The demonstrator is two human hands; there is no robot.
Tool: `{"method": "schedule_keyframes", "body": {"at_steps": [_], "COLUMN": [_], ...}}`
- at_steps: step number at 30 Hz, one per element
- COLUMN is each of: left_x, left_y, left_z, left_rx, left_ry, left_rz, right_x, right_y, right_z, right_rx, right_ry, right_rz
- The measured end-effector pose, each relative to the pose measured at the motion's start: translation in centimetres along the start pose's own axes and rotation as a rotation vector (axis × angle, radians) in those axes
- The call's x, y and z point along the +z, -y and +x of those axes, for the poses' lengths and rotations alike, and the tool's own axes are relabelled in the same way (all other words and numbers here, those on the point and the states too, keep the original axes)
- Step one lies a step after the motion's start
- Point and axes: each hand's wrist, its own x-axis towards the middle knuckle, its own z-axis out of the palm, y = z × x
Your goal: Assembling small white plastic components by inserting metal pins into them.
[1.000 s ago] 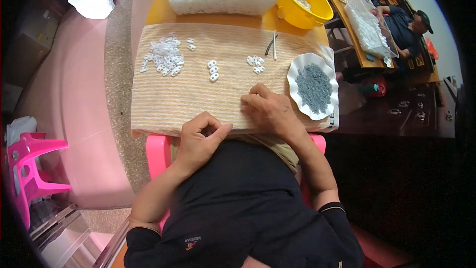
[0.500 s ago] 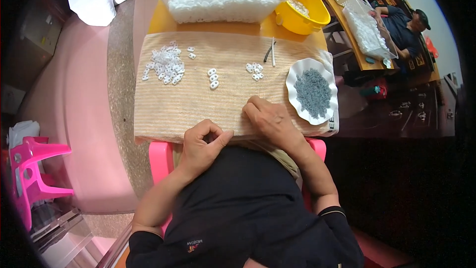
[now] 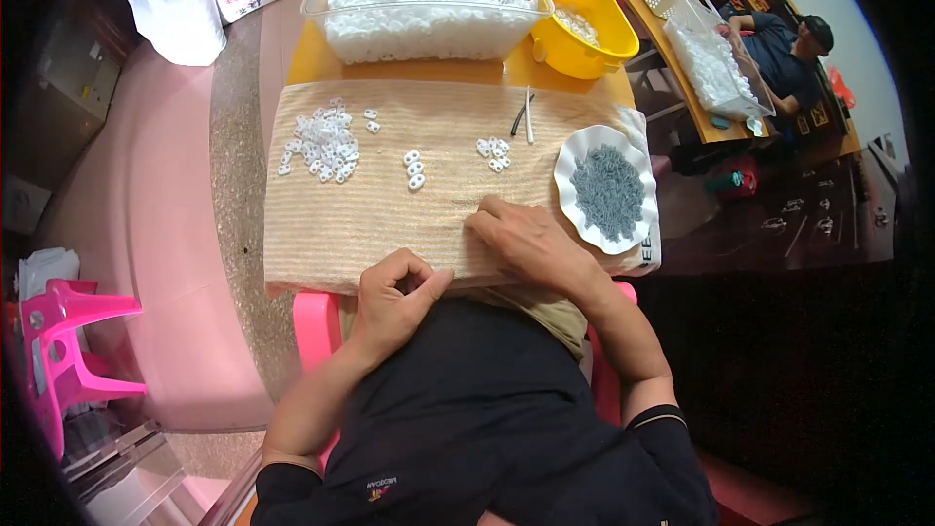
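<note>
- Your left hand point(image 3: 394, 297) sits curled at the near edge of the striped cloth point(image 3: 390, 214); thumb and fingertips are pinched together, though whether they hold anything you cannot tell.
- Your right hand point(image 3: 526, 239) lies palm down on the cloth, fingers loosely bent; nothing shows in its grasp.
- Small white pieces lie ahead: a heap point(image 3: 321, 144) far left, three in a column point(image 3: 415, 170) at centre, a few point(image 3: 495, 151) to the right; bare cloth lies between them and your hands.
- The scalloped white plate point(image 3: 575, 151) of grey bits overhangs the cloth's right edge, just beside your right hand.
- Tweezers point(image 3: 524, 115) rest near the far edge.
</note>
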Motion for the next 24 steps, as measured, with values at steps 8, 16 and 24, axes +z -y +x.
{"method": "schedule_keyframes", "body": {"at_steps": [8,16,24], "left_x": [0.1,3.7,6.0], "left_y": [-1.1,-1.6,-0.7], "left_z": [1.4,10.0,12.9], "left_rx": [-0.040,0.355,0.363], "left_ry": [0.037,0.045,0.078], "left_rz": [-0.009,0.395,0.872], "right_x": [1.1,0.8,1.1], "right_y": [-0.7,-1.2,-1.6], "right_z": [-1.0,-2.0,-2.4], "right_rx": [0.075,0.259,0.199], "right_ry": [-0.316,-0.599,-0.655], "right_rz": [0.222,0.640,0.658]}}
